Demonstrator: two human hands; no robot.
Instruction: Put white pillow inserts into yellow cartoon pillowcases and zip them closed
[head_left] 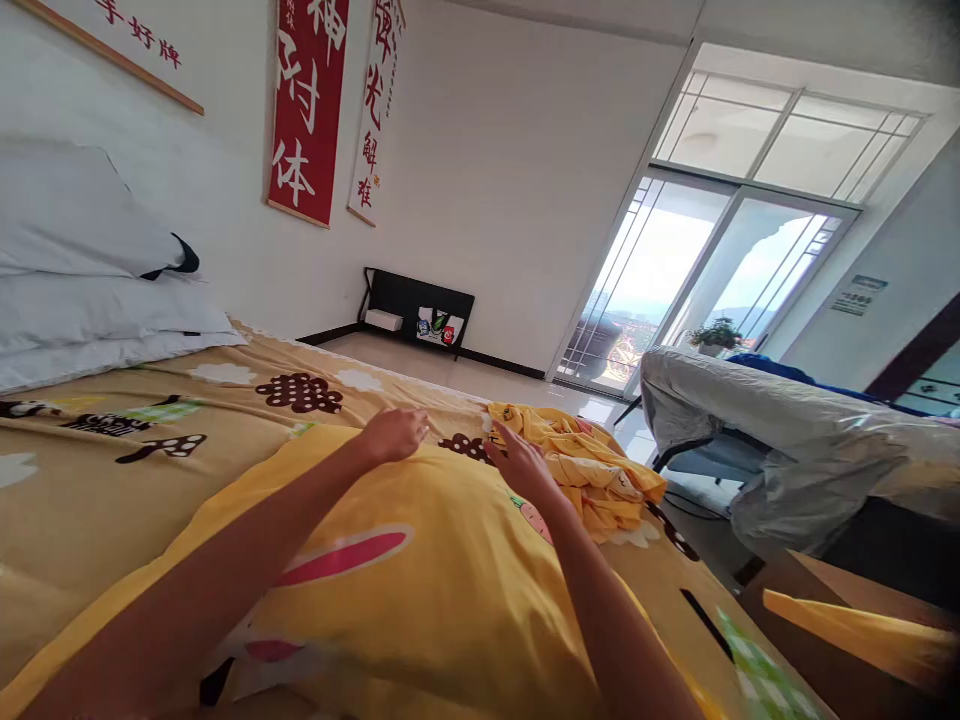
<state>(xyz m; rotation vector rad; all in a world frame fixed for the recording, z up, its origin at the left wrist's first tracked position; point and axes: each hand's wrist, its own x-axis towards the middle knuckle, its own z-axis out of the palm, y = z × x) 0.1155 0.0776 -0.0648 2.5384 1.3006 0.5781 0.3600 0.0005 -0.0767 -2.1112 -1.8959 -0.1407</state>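
A plump yellow pillow [420, 590] with a pink-eared rabbit print lies on the bed directly in front of me. My left hand [394, 433] is at its far edge, fingers loosely bent and nothing visible in them. Across from it, my right hand [521, 462] is by the pillow's far right corner, its fingers stretched out and apart. Whether either palm presses on the cloth I cannot tell. Just beyond my right hand is a crumpled heap of yellow printed fabric [592, 460].
A tan patterned bed sheet [187, 450] spreads under everything. White pillows [90, 260] are stacked at the left. A black rack [420, 305] stands by the wall. To the right are a plastic-covered table [772, 400], a potted plant [716, 335] and a cardboard box [847, 610] with yellow cloth on it.
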